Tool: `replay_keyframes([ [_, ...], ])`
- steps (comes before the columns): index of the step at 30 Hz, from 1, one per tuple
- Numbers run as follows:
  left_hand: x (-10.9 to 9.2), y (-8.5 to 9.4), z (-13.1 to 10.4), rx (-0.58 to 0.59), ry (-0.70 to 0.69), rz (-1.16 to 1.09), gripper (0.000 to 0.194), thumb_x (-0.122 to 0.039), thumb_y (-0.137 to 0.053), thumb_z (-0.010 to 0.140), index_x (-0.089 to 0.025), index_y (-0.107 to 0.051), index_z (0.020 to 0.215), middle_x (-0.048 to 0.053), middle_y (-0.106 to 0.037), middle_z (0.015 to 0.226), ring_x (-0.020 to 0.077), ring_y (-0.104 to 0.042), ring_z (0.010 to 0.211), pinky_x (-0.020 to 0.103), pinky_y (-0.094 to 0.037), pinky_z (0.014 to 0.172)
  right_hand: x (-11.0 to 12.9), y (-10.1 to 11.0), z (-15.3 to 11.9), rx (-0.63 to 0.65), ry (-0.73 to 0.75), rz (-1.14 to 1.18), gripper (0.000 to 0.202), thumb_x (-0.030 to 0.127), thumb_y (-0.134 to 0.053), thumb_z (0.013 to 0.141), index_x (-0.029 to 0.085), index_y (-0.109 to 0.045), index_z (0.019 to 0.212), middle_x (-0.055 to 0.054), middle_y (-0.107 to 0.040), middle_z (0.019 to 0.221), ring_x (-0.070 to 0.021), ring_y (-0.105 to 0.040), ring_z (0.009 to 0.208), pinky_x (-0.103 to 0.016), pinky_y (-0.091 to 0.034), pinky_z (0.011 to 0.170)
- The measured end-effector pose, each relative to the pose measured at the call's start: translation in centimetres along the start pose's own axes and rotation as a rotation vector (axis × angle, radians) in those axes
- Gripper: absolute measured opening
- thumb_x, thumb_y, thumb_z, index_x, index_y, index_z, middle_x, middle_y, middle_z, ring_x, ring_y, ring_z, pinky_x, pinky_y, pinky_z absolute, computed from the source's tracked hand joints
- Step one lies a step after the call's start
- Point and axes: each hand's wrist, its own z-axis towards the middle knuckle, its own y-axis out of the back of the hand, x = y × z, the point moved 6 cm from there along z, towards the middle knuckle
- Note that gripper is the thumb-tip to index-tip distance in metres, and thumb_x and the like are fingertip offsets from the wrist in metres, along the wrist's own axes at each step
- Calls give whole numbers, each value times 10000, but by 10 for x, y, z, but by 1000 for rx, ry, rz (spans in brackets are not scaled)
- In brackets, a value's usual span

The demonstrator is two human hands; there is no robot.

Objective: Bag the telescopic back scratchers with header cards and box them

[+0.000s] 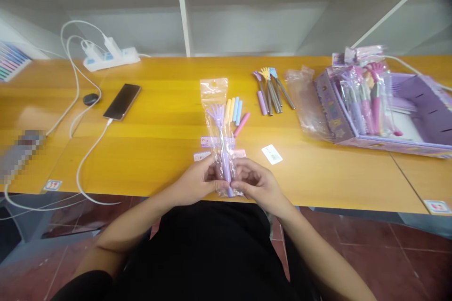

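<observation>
A clear plastic bag (pixel 213 91) holds a purple hand-shaped scratcher (pixel 221 134) with a metal rod and purple handle. My left hand (pixel 199 181) pinches the bag's lower left side, and my right hand (pixel 258 183) pinches its lower right side, thumbs meeting near the handle end. Yellow grips (pixel 230 110), blue grips (pixel 238 112) and a pink grip (pixel 242 124) lie just beyond the bag. Farther right are several metal scratchers (pixel 271 90) with coloured hands, beside a loose purple grip (pixel 262 103). Printed strips (pixel 208 141) are partly under the bag.
A purple display box (pixel 420 94) with bagged scratchers stands at right, empty-looking plastic bags (pixel 306 103) beside it. A white card (pixel 271 154) lies nearer. At left are a phone (pixel 122 101), a power strip (pixel 112 59), white cables and a black round object (pixel 91 99).
</observation>
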Motion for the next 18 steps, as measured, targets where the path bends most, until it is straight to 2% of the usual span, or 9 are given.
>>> replay_keyframes([
  [3,-3,0,-2,-5,21,65,450,-426,-880,935,-187,-624,1218,57,-719,1039,196,-701,934,347,-572,872,-3,1,1,-10,-54,-7,370,496,-923,884,215,-694,957,27,-661,759,-90,-540,578,-242,-436,520],
  [6,-10,-2,-4,26,30,138,433,-434,-859,952,-186,-638,1230,73,-718,1105,215,-703,1007,362,-570,922,-7,-1,-4,29,-141,32,422,517,-926,877,207,-640,871,39,-656,731,-70,-526,538,-213,-425,490],
  [8,-15,0,-4,25,6,175,411,-467,-828,973,-183,-661,1220,76,-711,1136,217,-694,1041,360,-563,950,-10,-12,-13,172,-234,50,401,502,-915,893,202,-650,889,30,-694,740,-89,-608,575,-211,-498,531],
  [10,-18,7,-3,-47,-45,166,402,-519,-768,1009,-182,-673,1207,57,-697,1066,183,-670,946,321,-556,870,-9,-27,-25,373,-288,-6,321,453,-888,928,198,-694,926,5,-756,801,-119,-696,654,-233,-577,606],
  [12,-19,19,-2,-173,-99,131,412,-549,-717,1036,-191,-674,1235,42,-687,1019,152,-634,854,285,-537,776,-5,-41,-35,546,-278,-131,197,367,-835,979,202,-733,945,-4,-790,852,-130,-735,697,-243,-601,647],
  [14,-19,28,-1,-278,-135,126,403,-543,-713,1037,-200,-677,1246,47,-694,1041,146,-630,847,272,-536,747,1,-49,-39,640,-216,-279,104,273,-788,1008,213,-744,936,10,-791,836,-130,-743,696,-242,-591,655],
  [16,-17,31,-1,-319,-142,141,392,-517,-742,1019,-205,-668,1245,53,-700,1074,150,-645,871,269,-550,750,8,-49,-39,650,-138,-403,84,214,-760,1015,222,-745,933,27,-777,788,-128,-731,666,-242,-567,639],
  [18,-15,29,-1,-300,-123,155,393,-500,-758,1010,-206,-644,1245,43,-695,1041,148,-652,847,267,-555,726,14,-40,-34,577,-74,-485,86,211,-717,1038,229,-728,954,36,-760,754,-127,-711,645,-248,-553,629],
])
